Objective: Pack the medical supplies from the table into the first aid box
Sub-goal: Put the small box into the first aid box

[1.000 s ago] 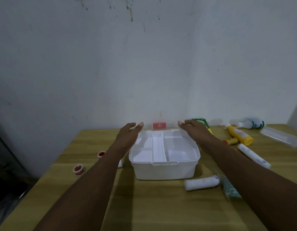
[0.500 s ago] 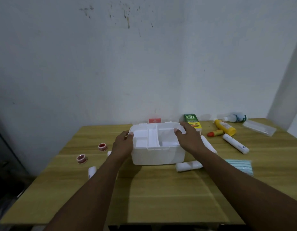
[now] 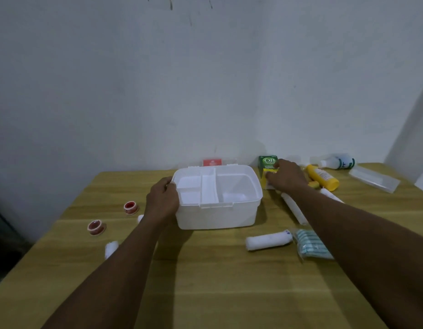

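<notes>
The white first aid box (image 3: 217,214) stands open mid-table, its divided tray showing and nothing in it. My left hand (image 3: 161,201) grips the box's left rim. My right hand (image 3: 287,175) has its fingers closed around the green and yellow carton (image 3: 267,162) just right of the box. A white bandage roll (image 3: 268,241) and a pack of blue-striped masks (image 3: 311,245) lie in front right. A long white tube (image 3: 294,210) lies partly under my right forearm. A yellow bottle (image 3: 323,178) and a white bottle (image 3: 337,162) lie at the back right.
Two red tape rolls (image 3: 131,207) (image 3: 96,227) and a small white roll (image 3: 111,248) lie left of the box. A clear plastic lid (image 3: 374,180) rests at the far right. The box's lid with a red label (image 3: 212,162) stands against the wall. The wooden table (image 3: 217,281) ends near me.
My right hand left the box's right rim and moved right onto the green carton. My left hand stays on the box's left rim. The camera has moved closer.
</notes>
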Demonstrator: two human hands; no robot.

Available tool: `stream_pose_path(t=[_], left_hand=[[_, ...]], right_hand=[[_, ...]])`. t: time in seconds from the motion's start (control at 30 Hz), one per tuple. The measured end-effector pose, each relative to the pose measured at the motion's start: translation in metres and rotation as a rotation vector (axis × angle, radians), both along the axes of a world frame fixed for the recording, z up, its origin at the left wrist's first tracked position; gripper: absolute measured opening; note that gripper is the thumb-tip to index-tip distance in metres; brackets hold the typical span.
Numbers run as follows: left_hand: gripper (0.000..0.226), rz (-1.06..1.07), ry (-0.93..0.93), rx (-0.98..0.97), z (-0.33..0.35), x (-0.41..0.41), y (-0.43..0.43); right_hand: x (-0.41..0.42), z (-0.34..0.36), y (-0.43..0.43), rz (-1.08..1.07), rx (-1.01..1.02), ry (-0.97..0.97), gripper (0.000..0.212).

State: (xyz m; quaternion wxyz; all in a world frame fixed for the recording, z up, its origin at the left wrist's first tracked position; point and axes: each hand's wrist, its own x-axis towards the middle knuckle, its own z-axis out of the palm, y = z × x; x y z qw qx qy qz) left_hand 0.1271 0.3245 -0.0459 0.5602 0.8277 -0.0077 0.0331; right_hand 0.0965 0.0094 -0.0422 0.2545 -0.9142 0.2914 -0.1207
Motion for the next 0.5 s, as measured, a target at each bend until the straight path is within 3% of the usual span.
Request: stream_pose_path(t=[0.2, 0.5], left_hand=[[0.039, 0.010, 0.001, 0.010, -0.003, 0.003, 0.001], [0.042, -0.040, 0.019, 0.040, 0.006, -0.003, 0.005]], right_hand=[[0.004, -0.009, 0.008, -0.046, -0.071, 0.038, 0.063], [-0.042, 0.075, 0.002, 0.102, 0.130, -0.400, 0.031]])
